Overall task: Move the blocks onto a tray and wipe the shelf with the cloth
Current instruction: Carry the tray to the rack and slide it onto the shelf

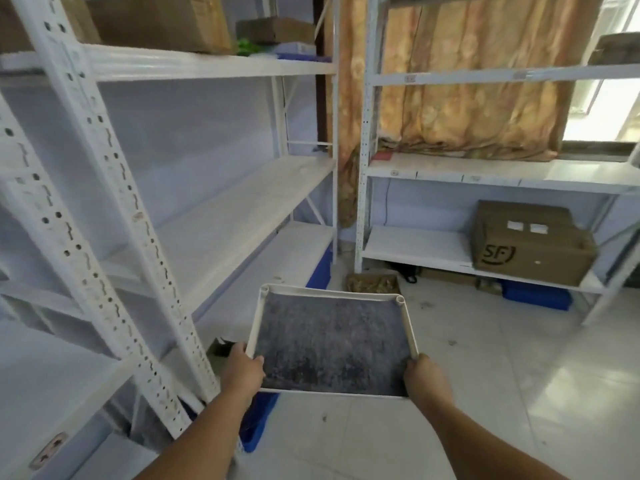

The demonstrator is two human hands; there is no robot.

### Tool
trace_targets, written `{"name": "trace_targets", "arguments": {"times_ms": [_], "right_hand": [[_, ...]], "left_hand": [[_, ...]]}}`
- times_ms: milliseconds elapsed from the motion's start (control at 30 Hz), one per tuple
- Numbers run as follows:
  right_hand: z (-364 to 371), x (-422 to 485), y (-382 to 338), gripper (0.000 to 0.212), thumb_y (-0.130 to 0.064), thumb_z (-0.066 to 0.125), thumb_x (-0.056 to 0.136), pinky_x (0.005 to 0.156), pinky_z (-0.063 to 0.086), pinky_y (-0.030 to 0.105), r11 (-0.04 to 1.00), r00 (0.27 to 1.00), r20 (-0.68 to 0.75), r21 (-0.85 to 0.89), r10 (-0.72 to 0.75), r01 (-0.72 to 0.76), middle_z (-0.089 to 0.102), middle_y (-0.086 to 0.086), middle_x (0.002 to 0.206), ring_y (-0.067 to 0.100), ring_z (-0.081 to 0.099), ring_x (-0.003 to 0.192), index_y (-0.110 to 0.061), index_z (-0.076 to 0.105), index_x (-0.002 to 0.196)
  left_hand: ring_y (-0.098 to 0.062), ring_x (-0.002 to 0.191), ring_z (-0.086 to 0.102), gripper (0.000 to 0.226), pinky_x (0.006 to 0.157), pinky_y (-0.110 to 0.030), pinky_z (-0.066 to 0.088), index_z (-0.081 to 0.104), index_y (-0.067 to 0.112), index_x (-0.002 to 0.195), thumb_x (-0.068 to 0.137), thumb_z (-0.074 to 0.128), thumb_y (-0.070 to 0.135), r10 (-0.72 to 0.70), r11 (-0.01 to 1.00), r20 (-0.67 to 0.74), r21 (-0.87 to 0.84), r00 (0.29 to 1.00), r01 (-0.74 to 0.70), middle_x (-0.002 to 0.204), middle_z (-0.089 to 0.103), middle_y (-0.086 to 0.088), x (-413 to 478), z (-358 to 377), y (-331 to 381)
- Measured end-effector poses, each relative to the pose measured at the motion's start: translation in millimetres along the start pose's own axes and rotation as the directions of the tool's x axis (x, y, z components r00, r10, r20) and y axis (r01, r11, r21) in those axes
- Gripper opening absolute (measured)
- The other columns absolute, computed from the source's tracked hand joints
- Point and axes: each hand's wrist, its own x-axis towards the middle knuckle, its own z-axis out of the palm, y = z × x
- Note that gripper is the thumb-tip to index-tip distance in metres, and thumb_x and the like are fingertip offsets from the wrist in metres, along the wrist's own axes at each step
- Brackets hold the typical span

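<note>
I hold a white-rimmed tray (410,327) out in front of me above the floor. A dark grey cloth (332,341) lies flat inside it and covers its bottom. My left hand (244,370) grips the tray's near left corner. My right hand (424,377) grips its near right corner. To the left stands a white metal shelf unit (242,209) with bare middle boards. No blocks are visible in the tray or on these boards.
A second white shelf unit (502,174) stands at the back right with a brown SF cardboard box (530,244) on its low board. Cardboard boxes (162,22) sit on the left unit's top board. Blue crates (536,297) lie on the pale tiled floor.
</note>
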Motion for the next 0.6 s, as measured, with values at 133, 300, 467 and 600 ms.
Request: {"name": "trace_targets", "arguments": {"times_ms": [133, 300, 467, 600], "right_hand": [[-29.8, 25.2, 28.5, 0.027, -0.019, 0.038, 0.094, 0.074, 0.042, 0.033, 0.996, 0.995, -0.053, 0.047, 0.079, -0.077, 0.063, 0.023, 0.107, 0.038, 0.059, 0.099, -0.001, 0.056, 0.102], [-65.9, 49.9, 56.2, 0.026, -0.018, 0.039, 0.092, 0.077, 0.043, 0.034, 0.981, 0.973, -0.140, 0.098, 0.183, -0.170, 0.063, 0.024, 0.107, 0.039, 0.059, 0.099, -0.002, 0.057, 0.099], [-95.9, 73.0, 72.7, 0.028, -0.020, 0.041, 0.091, 0.077, 0.044, 0.034, 0.962, 0.941, -0.214, 0.133, 0.261, -0.237, 0.064, 0.024, 0.105, 0.038, 0.059, 0.097, -0.002, 0.060, 0.098], [-116.8, 102.0, 71.8, 0.030, -0.029, 0.044, 0.092, 0.074, 0.043, 0.033, 0.953, 0.919, -0.256, 0.132, 0.300, -0.274, 0.065, 0.018, 0.101, 0.035, 0.059, 0.095, -0.004, 0.060, 0.100]], "left_hand": [[-0.022, 0.066, 0.055, 0.025, 0.052, -0.028, 0.039, 0.053, 0.001, 0.111, 0.090, 0.055, 0.013, 0.069, 0.997, 0.045, 0.016, 0.997, -0.070, 0.079, 0.061, -0.010, 6.6, 44.2, 34.7], [-0.036, 0.085, 0.060, 0.028, 0.073, -0.038, 0.048, 0.055, 0.002, 0.114, 0.090, 0.051, 0.015, 0.140, 0.988, 0.133, 0.042, 0.981, -0.147, 0.098, 0.065, -0.020, 15.9, 99.1, 78.4], [-0.026, 0.071, 0.055, 0.027, 0.056, -0.030, 0.039, 0.056, 0.002, 0.114, 0.089, 0.048, 0.009, 0.185, 0.979, 0.230, 0.037, 0.955, -0.199, 0.091, 0.063, -0.017, 32.7, 145.8, 115.4], [-0.022, 0.063, 0.053, 0.027, 0.050, -0.028, 0.035, 0.057, 0.001, 0.113, 0.090, 0.044, 0.007, 0.220, 0.973, 0.294, 0.008, 0.930, -0.233, 0.074, 0.060, -0.010, 60.9, 182.3, 151.6]]}}
